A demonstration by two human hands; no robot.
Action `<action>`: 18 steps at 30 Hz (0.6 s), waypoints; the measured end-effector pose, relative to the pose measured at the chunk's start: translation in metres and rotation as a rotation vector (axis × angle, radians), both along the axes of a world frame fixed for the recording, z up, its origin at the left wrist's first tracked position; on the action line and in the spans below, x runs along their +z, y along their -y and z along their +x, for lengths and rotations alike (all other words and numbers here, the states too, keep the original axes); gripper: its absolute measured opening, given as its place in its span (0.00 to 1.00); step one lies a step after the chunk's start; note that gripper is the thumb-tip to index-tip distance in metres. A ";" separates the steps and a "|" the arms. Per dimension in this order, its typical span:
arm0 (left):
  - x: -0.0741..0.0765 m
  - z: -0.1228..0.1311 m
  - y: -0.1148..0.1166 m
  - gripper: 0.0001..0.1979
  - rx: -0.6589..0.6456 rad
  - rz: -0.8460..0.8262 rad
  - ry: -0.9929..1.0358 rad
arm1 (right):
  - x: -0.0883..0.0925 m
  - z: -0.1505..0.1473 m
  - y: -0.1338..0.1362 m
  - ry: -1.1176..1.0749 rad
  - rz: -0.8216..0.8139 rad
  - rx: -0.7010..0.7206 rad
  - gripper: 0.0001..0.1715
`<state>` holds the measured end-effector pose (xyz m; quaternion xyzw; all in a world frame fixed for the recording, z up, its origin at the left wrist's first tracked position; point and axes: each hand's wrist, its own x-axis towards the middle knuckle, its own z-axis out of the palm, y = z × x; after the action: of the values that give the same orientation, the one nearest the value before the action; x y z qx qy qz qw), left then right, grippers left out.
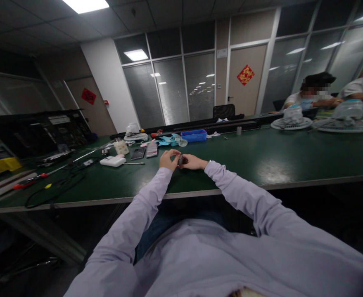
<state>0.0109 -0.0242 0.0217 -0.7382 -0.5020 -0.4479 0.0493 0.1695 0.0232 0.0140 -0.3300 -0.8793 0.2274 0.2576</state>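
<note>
Now, at the near edge of green worktable [262, 165]: left hand [169, 159] and right hand [194, 162] brought close together, lilac sleeves [144, 198] stretched forward. Between them a small dark part [181, 160], low over the tabletop, pinched from both sides. Left fingers curled tight over its left end; right thumb and fingers closed on its right end. Kind of part too small to tell.

Left of the hands: white flat box [113, 161], dark phone [138, 154] and second phone [152, 149] side by side, white jar [121, 146] behind. Further back, blue tray [193, 135] beside turquoise items [169, 140]. Far left: looped black cables [55, 185], red-handled tool [29, 180], yellow bin [0, 165]. Far right, well apart: two seated people [317, 93] at fan grilles [291, 119].
</note>
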 end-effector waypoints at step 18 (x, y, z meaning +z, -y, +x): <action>0.004 -0.002 0.003 0.11 0.149 0.061 -0.053 | 0.001 0.001 0.002 0.034 0.011 0.007 0.16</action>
<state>0.0090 -0.0267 0.0254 -0.7086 -0.5402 -0.4382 0.1184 0.1704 0.0208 0.0154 -0.3295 -0.8858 0.2178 0.2435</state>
